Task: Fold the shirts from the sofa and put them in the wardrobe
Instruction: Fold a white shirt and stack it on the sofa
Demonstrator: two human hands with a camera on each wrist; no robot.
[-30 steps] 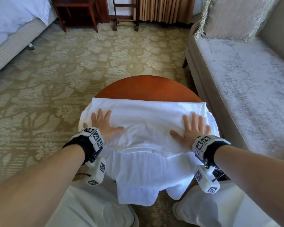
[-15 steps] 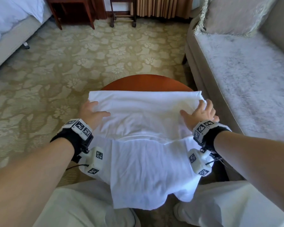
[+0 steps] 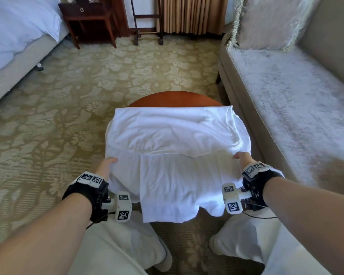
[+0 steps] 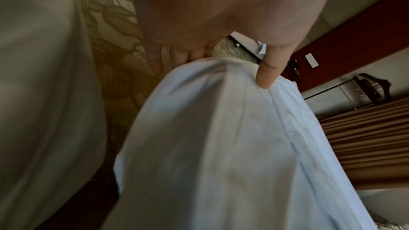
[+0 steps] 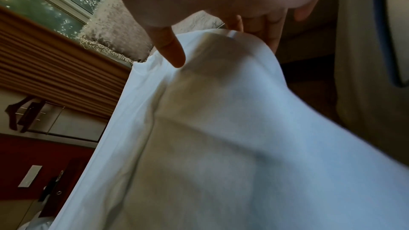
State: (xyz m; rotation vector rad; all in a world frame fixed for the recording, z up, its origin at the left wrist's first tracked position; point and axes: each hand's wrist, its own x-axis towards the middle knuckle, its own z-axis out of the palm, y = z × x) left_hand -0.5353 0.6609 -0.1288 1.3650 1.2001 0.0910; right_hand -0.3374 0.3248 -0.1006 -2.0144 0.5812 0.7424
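A white shirt (image 3: 173,135) lies partly folded over a small round wooden table (image 3: 175,99), its lower part hanging off the near edge toward my knees. My left hand (image 3: 107,164) pinches the shirt's left side edge, thumb on top and fingers underneath, as the left wrist view shows the shirt (image 4: 221,137) with the left hand (image 4: 210,62) around its fold. My right hand (image 3: 242,157) pinches the right side edge the same way; in the right wrist view the thumb presses the cloth (image 5: 221,128) and the right hand (image 5: 221,38) has fingers behind it.
A grey sofa (image 3: 286,92) with a cushion (image 3: 266,20) runs along the right, close to the table. A bed (image 3: 14,46) is at far left, a dark nightstand (image 3: 89,18) and a luggage rack (image 3: 147,20) at the back. Patterned carpet lies between.
Both hands slid from pressing flat on the shirt out to its side edges, then drew back toward me and took hold of the cloth. The view tilted up a little.
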